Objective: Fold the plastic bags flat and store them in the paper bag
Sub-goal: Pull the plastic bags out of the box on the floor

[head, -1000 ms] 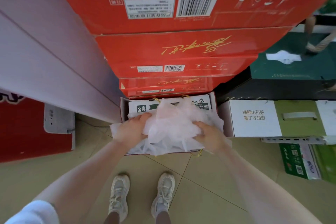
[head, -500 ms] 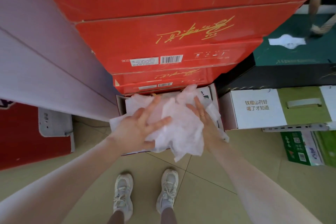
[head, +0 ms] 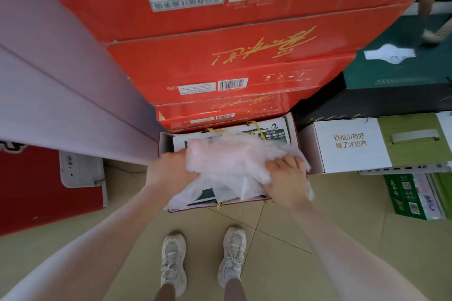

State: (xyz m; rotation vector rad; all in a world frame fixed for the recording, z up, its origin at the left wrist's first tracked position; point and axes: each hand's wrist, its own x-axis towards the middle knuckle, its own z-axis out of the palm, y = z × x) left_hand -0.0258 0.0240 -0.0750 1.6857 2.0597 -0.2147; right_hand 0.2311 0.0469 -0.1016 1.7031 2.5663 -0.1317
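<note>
Gripping crumpled plastic bags [head: 230,161], left hand [head: 168,171] at nine o'clock, right hand [head: 286,178] at three, fingers curled; folding unfinished, resting over paper bag [head: 292,124].

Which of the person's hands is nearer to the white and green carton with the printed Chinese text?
Right. The right hand grips the plastic bags just beside the carton; the left hand grips them at the far side.

The scene is lit evenly and brightly by soft, diffuse light; only faint shadows are cast on the floor [head: 281,252]. A mild sheen is seen on the red boxes [head: 220,32]. Strong wide-angle bending is shown toward the edges. Motion blur is seen on the plastic bags [head: 230,164] and both hands; fine print is left unreadable.
</note>
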